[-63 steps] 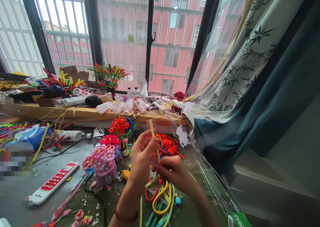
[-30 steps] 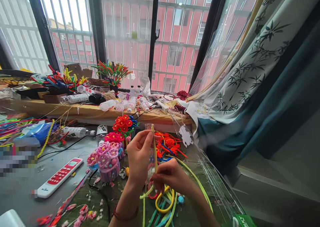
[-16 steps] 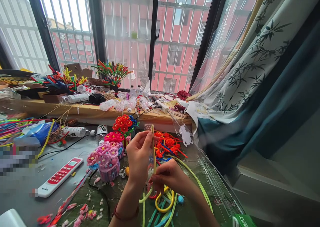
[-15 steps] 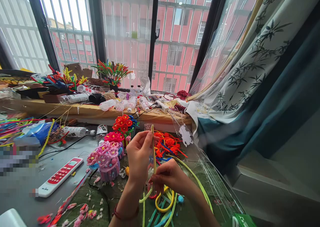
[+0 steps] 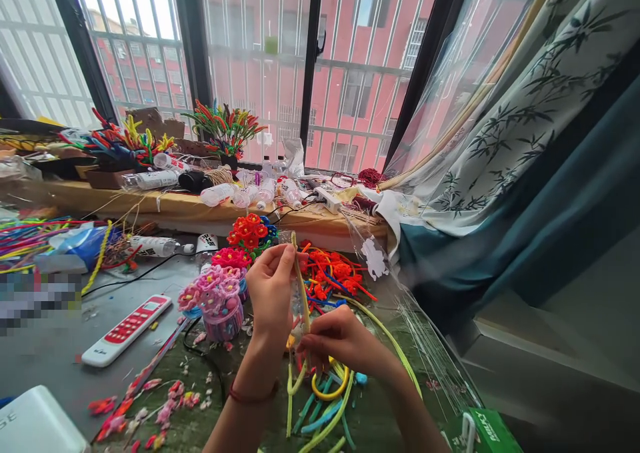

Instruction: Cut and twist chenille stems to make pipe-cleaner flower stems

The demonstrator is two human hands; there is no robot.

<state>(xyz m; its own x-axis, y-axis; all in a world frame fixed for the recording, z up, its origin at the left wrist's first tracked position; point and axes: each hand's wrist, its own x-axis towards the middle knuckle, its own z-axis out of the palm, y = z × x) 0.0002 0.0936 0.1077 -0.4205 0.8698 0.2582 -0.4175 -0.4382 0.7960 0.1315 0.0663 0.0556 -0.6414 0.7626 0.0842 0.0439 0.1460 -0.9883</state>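
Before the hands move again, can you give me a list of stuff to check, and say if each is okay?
1. Left hand pinches the long, pale yellow fuzzy stem near its top: ok.
2. Right hand has fingers on its lower part: ok.
3. Clear, flat plastic strip fastened to the stem: cannot tell.
4. Dark green tabletop below the hands free of loose pieces: not ok; a bright yellow fuzzy loop and a light-blue fuzzy strip lie there.
5. Round, striped purple pot of pink fuzzy flowers upright: ok.
6. Long white handset with red button panel apart from both hands: ok.
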